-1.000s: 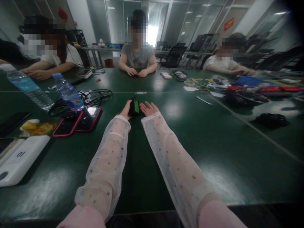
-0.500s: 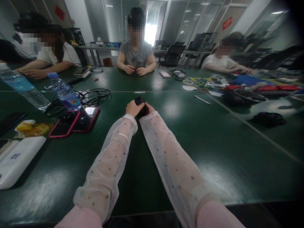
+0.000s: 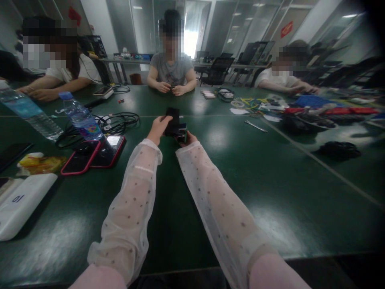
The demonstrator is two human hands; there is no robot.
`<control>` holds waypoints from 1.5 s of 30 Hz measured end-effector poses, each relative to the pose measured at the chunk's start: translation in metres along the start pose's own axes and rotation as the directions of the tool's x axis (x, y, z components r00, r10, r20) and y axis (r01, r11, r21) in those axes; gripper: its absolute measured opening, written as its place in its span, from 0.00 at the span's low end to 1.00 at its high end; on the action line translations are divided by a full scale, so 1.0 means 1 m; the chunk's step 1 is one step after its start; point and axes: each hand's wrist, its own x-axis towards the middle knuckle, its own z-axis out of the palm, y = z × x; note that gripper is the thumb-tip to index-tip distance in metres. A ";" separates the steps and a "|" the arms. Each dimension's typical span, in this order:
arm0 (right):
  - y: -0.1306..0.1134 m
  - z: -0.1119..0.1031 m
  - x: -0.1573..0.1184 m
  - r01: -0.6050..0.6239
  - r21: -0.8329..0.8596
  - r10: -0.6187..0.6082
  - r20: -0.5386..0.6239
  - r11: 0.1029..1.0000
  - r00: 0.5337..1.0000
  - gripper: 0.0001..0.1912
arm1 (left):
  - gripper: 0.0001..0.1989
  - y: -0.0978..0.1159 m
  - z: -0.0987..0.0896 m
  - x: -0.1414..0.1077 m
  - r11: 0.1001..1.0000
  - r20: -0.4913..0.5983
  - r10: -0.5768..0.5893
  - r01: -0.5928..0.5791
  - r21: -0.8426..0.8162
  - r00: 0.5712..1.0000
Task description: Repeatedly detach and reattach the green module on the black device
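My left hand (image 3: pixel 157 129) is closed on a flat black rectangular piece (image 3: pixel 172 117), thumb on top, held tilted above the green table. My right hand (image 3: pixel 190 139) is closed around a small dark box-shaped device (image 3: pixel 182 131) with a pale, greenish edge. The lower end of the flat piece is right beside the device and overlaps it in view; I cannot tell whether they touch. Most of the right fingers are hidden behind the device and the sheer sleeve.
Left on the green table (image 3: pixel 228 188) are two red-edged phones (image 3: pixel 78 157), water bottles (image 3: pixel 78 116), black cables (image 3: pixel 126 119) and a white power bank (image 3: pixel 28 202). To the right lie a wrench (image 3: pixel 255 126) and a black bundle (image 3: pixel 339 150). Several people sit around the table.
My left hand has moved left and slightly up, bringing the flat black piece apart from the device. The right hand stays nearly in place, and the device's pale edge now shows.
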 end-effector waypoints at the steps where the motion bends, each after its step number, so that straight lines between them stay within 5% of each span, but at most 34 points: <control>1: 0.000 0.000 -0.001 -0.030 0.035 0.031 -0.024 0.999 0.999 0.20 | 0.20 0.000 -0.005 0.001 0.992 0.036 -0.059 0.062 -0.109 0.998; 6: -0.002 0.002 -0.007 -0.085 0.114 0.091 -0.044 0.990 0.995 0.20 | 0.29 -0.021 -0.021 -0.001 0.817 0.206 -0.218 0.294 -0.497 0.954; 12: -0.003 -0.003 -0.006 -0.111 0.132 0.110 0.017 0.985 0.994 0.20 | 0.36 -0.059 -0.024 0.002 0.676 0.325 -0.261 0.412 -0.611 0.909; 27: -0.005 -0.002 -0.007 -0.111 0.102 0.111 0.014 0.989 0.994 0.21 | 0.34 -0.063 -0.030 0.008 0.589 0.334 -0.261 0.423 -0.689 0.906; 45: -0.005 0.000 -0.008 -0.119 0.098 0.118 0.018 0.988 0.993 0.20 | 0.34 -0.059 -0.028 0.005 0.657 0.309 -0.235 0.385 -0.648 0.921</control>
